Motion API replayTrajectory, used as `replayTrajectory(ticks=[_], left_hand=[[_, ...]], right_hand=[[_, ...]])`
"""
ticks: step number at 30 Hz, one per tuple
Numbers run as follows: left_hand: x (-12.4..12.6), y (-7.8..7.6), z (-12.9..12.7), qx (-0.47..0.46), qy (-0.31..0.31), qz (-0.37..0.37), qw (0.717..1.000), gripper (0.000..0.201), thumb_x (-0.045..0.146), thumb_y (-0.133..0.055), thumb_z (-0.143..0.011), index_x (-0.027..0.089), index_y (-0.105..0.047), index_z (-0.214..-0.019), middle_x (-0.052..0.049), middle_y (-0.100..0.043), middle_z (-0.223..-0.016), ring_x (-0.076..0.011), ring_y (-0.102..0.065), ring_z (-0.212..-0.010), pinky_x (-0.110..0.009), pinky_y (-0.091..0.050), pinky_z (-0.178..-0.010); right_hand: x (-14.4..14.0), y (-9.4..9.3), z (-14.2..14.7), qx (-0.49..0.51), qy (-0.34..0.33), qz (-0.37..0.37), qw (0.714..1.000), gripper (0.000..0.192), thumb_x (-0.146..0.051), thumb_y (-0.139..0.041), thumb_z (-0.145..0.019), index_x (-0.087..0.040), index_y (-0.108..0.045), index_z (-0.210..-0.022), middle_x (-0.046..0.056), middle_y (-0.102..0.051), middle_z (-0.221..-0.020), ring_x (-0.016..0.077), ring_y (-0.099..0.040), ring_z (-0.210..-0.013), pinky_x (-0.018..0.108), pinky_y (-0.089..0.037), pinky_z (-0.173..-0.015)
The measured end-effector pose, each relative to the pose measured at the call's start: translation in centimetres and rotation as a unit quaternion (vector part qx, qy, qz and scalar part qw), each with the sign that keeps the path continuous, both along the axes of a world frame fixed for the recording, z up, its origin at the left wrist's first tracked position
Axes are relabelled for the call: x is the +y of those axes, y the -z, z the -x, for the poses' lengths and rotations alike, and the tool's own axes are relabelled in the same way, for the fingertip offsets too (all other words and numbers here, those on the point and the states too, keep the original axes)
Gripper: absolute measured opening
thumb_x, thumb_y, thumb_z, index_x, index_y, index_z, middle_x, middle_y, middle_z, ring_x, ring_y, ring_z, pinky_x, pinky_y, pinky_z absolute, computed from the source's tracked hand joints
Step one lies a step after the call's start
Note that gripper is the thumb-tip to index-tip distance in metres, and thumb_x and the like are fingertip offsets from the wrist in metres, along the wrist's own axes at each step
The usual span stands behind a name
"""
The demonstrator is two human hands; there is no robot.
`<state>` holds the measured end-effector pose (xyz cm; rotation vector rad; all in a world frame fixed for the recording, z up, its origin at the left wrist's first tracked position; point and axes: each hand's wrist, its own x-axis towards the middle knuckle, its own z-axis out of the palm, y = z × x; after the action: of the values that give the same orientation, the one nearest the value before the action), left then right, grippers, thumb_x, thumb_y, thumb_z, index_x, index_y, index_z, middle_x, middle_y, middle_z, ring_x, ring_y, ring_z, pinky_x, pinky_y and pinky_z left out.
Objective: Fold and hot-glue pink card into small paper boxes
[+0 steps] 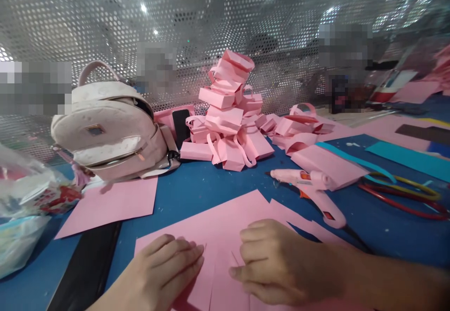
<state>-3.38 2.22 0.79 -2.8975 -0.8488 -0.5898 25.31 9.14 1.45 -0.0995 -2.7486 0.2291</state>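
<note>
Both hands flat on slit pink sheet [225, 236] at the near table edge.
Left hand [165, 269] lies open, pinning the paper; right hand [277, 264] presses with curled fingers, grasping nothing — glue gun [309, 191] lies just beyond.

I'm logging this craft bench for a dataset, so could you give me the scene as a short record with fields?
surface: blue table top
left hand: left hand pressed flat on the cut pink paper sheet
right hand: right hand with fingers curled, resting on the same sheet
paper state: slits cut in at the near edge
beside right hand: pink glue gun
behind: pile of folded pink paper pieces
left side: pale pink backpack
right side: red and yellow loops, too unclear to identify
</note>
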Motion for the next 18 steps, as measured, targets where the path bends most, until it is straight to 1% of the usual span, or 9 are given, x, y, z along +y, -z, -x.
replayTrajectory(ticks=[3,6,8,10,12,14,16,18], left_hand=[[0.0,0.0,0.1,0.007,0.014,-0.008,1.0,0.045,0.021,-0.024,-0.111,0.013,-0.063,-0.132,-0.013,-0.076,-0.119,-0.0213,-0.07,-0.109,-0.033,-0.052,-0.096],[0.1,0.2,0.3,0.01,0.008,-0.013,1.0,0.047,0.022,-0.021,-0.111,0.013,-0.063,-0.131,-0.013,-0.076,-0.118,-0.0216,-0.069,-0.109,-0.035,-0.053,-0.094],[0.1,0.5,0.3,-0.002,0.01,-0.012,1.0,0.046,0.023,-0.022,-0.111,0.012,-0.063,-0.129,-0.013,-0.076,-0.117,-0.0216,-0.068,-0.107,-0.034,-0.054,-0.093],[0.2,0.7,0.0,-0.034,0.002,-0.01,0.999,0.042,0.022,-0.026,-0.111,0.012,-0.065,-0.125,-0.013,-0.077,-0.111,-0.0215,-0.069,-0.1,-0.034,-0.055,-0.088],[0.3,0.8,-0.7,-0.082,-0.037,-0.007,0.996,0.035,0.019,-0.032,-0.109,0.014,-0.067,-0.116,-0.011,-0.077,-0.1,-0.0203,-0.068,-0.088,-0.032,-0.056,-0.079],[0.3,0.7,-1.4,-0.116,-0.087,-0.004,0.989,0.022,0.012,-0.047,-0.103,0.017,-0.068,-0.101,-0.007,-0.074,-0.088,-0.0177,-0.066,-0.075,-0.029,-0.053,-0.068],[0.3,0.6,-1.9,-0.103,-0.129,0.004,0.986,0.019,0.009,-0.054,-0.099,0.018,-0.069,-0.09,-0.004,-0.069,-0.077,-0.0155,-0.062,-0.069,-0.026,-0.049,-0.062],[0.3,0.7,-2.1,-0.099,-0.16,-0.001,0.982,0.021,0.01,-0.054,-0.098,0.018,-0.068,-0.084,-0.002,-0.062,-0.07,-0.0142,-0.059,-0.063,-0.024,-0.046,-0.058]], right_hand=[[0.0,0.0,0.0,-0.006,-0.002,0.003,1.0,0.023,-0.027,-0.052,-0.101,-0.018,-0.072,-0.095,0.0,-0.06,-0.068,0.0171,-0.045,-0.062,0.034,-0.028,-0.055],[0.0,0.1,-0.1,-0.006,0.005,0.001,1.0,0.022,-0.027,-0.052,-0.101,-0.019,-0.072,-0.094,0.0,-0.06,-0.068,0.0169,-0.045,-0.062,0.034,-0.029,-0.055],[0.0,0.2,-0.1,-0.002,0.007,0.001,1.0,0.022,-0.027,-0.053,-0.1,-0.019,-0.072,-0.092,0.0,-0.06,-0.067,0.0165,-0.045,-0.062,0.034,-0.028,-0.055],[-0.1,0.2,-0.1,0.006,0.008,0.004,1.0,0.023,-0.027,-0.053,-0.1,-0.018,-0.072,-0.092,0.0,-0.059,-0.067,0.0164,-0.044,-0.062,0.034,-0.029,-0.055],[-0.2,0.2,0.1,0.015,0.011,0.009,1.0,0.025,-0.025,-0.051,-0.101,-0.018,-0.072,-0.091,0.0,-0.06,-0.067,0.0167,-0.045,-0.062,0.034,-0.029,-0.056],[-0.4,0.2,0.3,0.019,0.019,0.023,0.999,0.026,-0.024,-0.048,-0.102,-0.018,-0.072,-0.094,0.002,-0.063,-0.073,0.017,-0.048,-0.067,0.033,-0.032,-0.058],[-0.5,0.1,0.5,0.015,0.03,0.046,0.998,0.026,-0.027,-0.048,-0.103,-0.016,-0.071,-0.106,0.006,-0.068,-0.089,0.0179,-0.053,-0.077,0.033,-0.038,-0.067],[-0.5,0.0,0.7,-0.002,0.04,0.063,0.997,0.033,-0.033,-0.048,-0.104,-0.015,-0.065,-0.126,0.01,-0.069,-0.107,0.0202,-0.056,-0.091,0.034,-0.042,-0.079]])
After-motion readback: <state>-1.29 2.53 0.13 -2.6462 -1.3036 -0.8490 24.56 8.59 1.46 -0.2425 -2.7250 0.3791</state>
